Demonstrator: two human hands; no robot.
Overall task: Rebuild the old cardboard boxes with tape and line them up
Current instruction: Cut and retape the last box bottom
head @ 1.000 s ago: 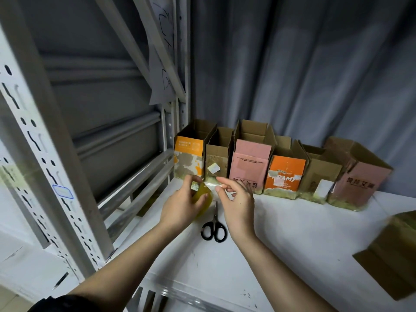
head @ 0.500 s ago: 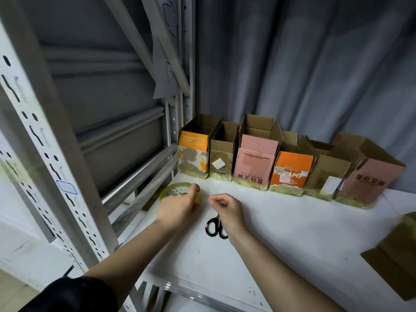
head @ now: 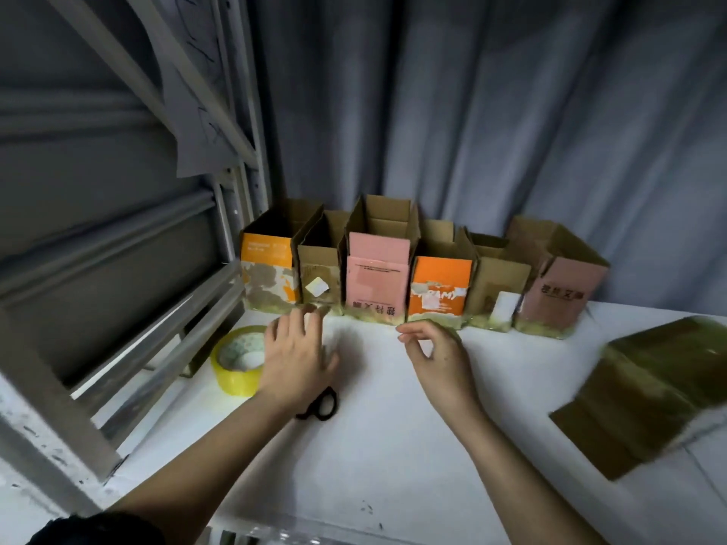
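- Six open-topped cardboard boxes stand in a row along the far edge of the white desk.
- Left hand lies released, fingers spread, over black scissors.
- Yellow tape roll sits just left of it.
- Right hand hovers loosely curled, grasping nothing.
- A flattened brown cardboard box lies at the right.

Boxes: six small cardboard boxes, upright, tops open, side by side in one row along the back edge of the table; neighbours touching or nearly so; yellowish tape around each base.
Row, left to right: orange and white; plain brown; pink; orange; plain brown with a white label; dull pink, turned slightly.
Flat box: brown, taped, lying flat near the table's right edge, apart from the row.
Tape roll: yellow, lying flat near the left edge.
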